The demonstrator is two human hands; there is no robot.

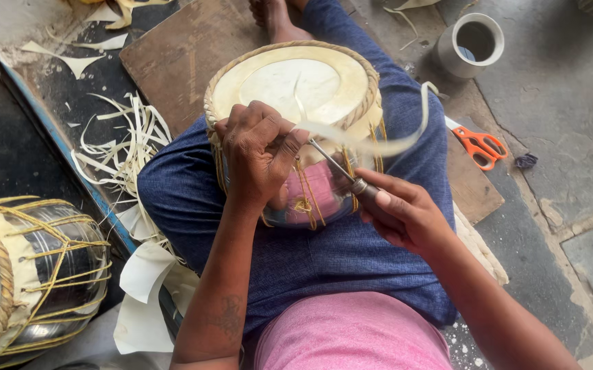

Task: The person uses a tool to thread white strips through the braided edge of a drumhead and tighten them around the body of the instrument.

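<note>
Lying at the far left, a second laced drum (pixel 33 274), beside pale hide trimmings (pixel 122 147) on the floor. Bracing the metal-bodied drum (pixel 296 89) in the lap, left hand (pixel 259 154) closed over its braided rim and lacing, steadying it. Gripping a thin metal tool (pixel 337 170), right hand (pixel 402 212) poking under a pale hide strip (pixel 379 140); orange scissors (pixel 478 145) and a tape roll (pixel 471 44) lying further right.

A round drum (pixel 295 89) with a cream skin head, braided rim and shiny metal body laced in tan straps rests upright, tilted slightly, in the person's lap, where a pale hide strip (pixel 379 140) curls off its near rim beside a thin metal awl (pixel 337 170) angled against the lacing.
</note>
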